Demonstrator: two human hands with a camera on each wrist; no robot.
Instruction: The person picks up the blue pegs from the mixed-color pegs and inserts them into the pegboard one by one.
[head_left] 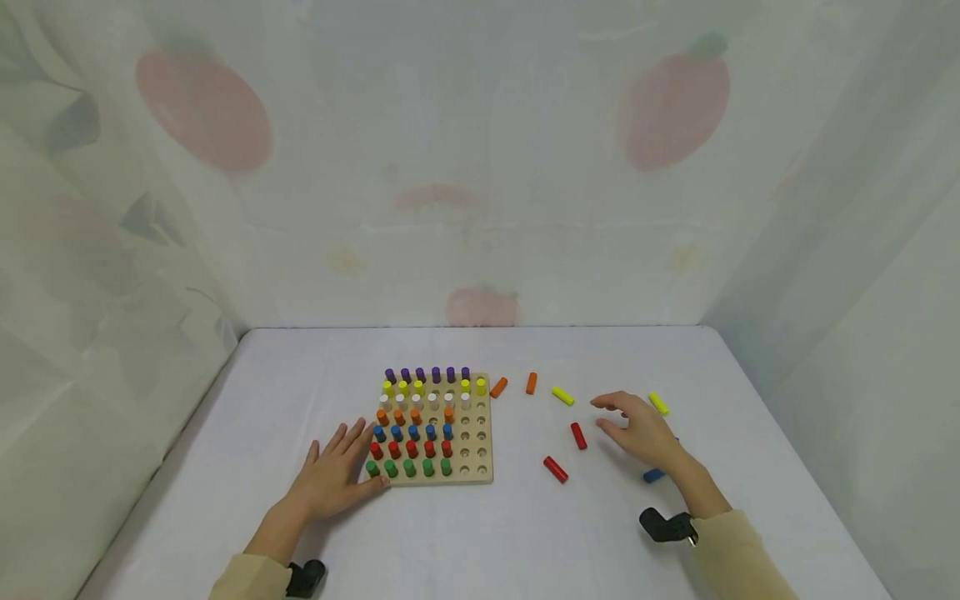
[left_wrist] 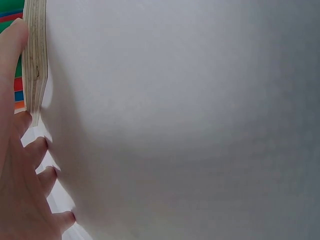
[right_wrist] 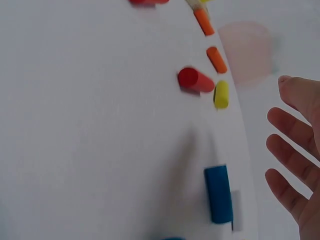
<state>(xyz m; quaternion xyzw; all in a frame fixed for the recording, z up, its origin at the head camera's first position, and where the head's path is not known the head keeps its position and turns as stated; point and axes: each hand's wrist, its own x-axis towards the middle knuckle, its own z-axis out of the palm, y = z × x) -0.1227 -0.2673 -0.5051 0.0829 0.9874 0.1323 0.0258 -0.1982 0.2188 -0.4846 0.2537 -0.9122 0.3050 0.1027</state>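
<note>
A wooden pegboard (head_left: 474, 461) stands left of centre in the head view, its upright pegs in rows by colour: purple, yellow, white, orange, blue, red and green. The left hand (head_left: 330, 483) rests at the board's left edge with fingers spread. Its thumb touches the near left corner beside a green peg (head_left: 372, 469); the left wrist view shows that thumb against the layered edge (left_wrist: 36, 60). Above the loose pegs at the right hovers the right hand (head_left: 641, 429), fingers loosely bent, nothing between them. A blue peg (head_left: 653, 475) lies partly hidden beneath its wrist.
Loose pegs lie right of the board: red (head_left: 556, 469) and red (head_left: 578, 436), orange (head_left: 498, 387) and orange (head_left: 531, 383), yellow (head_left: 562, 396) and yellow (head_left: 658, 404). Bare holes show along the board's right side. Printed curtains surround the white table (head_left: 465, 550).
</note>
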